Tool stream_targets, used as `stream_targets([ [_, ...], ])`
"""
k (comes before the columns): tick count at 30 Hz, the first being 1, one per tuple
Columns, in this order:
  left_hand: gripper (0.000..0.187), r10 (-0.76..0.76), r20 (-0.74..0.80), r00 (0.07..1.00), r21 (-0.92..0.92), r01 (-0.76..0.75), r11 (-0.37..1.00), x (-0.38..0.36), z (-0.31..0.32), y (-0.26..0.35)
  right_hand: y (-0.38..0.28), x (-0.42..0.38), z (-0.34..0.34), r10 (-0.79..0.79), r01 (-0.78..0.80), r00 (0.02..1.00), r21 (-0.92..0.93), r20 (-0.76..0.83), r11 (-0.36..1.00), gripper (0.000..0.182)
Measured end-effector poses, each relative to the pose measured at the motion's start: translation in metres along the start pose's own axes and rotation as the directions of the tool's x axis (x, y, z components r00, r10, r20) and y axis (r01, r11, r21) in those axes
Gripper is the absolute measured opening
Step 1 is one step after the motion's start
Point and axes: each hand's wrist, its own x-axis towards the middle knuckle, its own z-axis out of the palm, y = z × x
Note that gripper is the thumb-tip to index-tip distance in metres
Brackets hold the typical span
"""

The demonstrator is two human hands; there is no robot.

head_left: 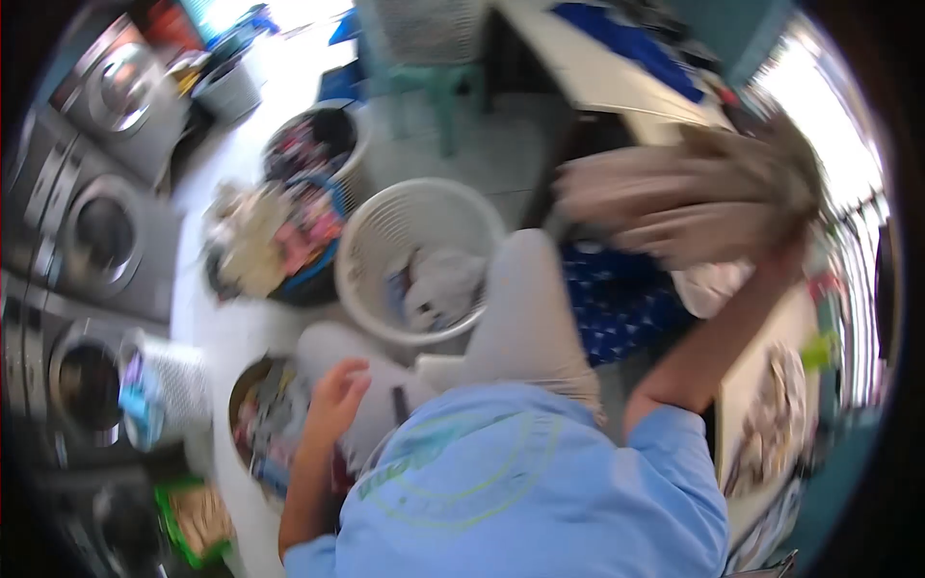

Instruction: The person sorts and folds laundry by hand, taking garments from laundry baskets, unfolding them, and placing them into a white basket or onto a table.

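Overhead, four front-loading washing machines (pixel 101 226) line the left wall, the largest things in view, each with a round door. At the right stands a table (pixel 747 385), its pale edge showing beside the person's right forearm, with a patterned cloth (pixel 771 424) lying on it. A beige garment (pixel 694 197), blurred by motion, hangs in the air above the near end of that table, over a navy dotted fabric (pixel 621 303); the right hand (pixel 792 241) is raised to its right end and appears to be closed on the cloth, though the fingers are hidden in the blur. Between the person's knees and the machines sit the baskets, five counted: one white round basket (pixel 405 236) in the middle holding a few pale pieces, one dark tub (pixel 318 144) beyond it, one blue-rimmed basket (pixel 289 241) heaped with mixed clothes, one small white mesh basket (pixel 173 385) tipped on its side by the machines, and one low basket of coloured laundry (pixel 265 424) at the lower left. The left hand (pixel 337 390) rests with loosely curled fingers on the edge of that last heap, gripping nothing that can be made out, well apart from the beige garment.
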Motion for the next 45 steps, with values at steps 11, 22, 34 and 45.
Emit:
stream_targets([
  [11,0.019,-0.533,-0.419,0.735,0.141,0.632,0.762,-0.187,0.007,-0.226,0.152,-0.013,-0.048,-0.207,-0.068,0.977,-0.838,0.055,-0.542,0.074],
  [22,0.026,0.068,-0.905,0.421,0.340,0.617,0.710,-0.157,-0.025,-0.279,0.192,0.024,-0.055,-0.264,0.139,0.933,-0.921,0.246,-0.364,0.094],
  [34,0.029,-0.386,-0.381,0.840,-0.592,0.100,0.800,-0.133,-0.124,-0.130,0.147,-0.158,0.126,0.331,0.482,0.688,-0.748,0.646,0.457,0.052],
  [45,0.011,-0.194,-0.482,0.854,-0.295,0.051,0.954,-0.093,-0.100,-0.062,0.137,-0.321,0.187,0.519,0.094,0.214,-0.547,0.827,0.832,0.034],
])
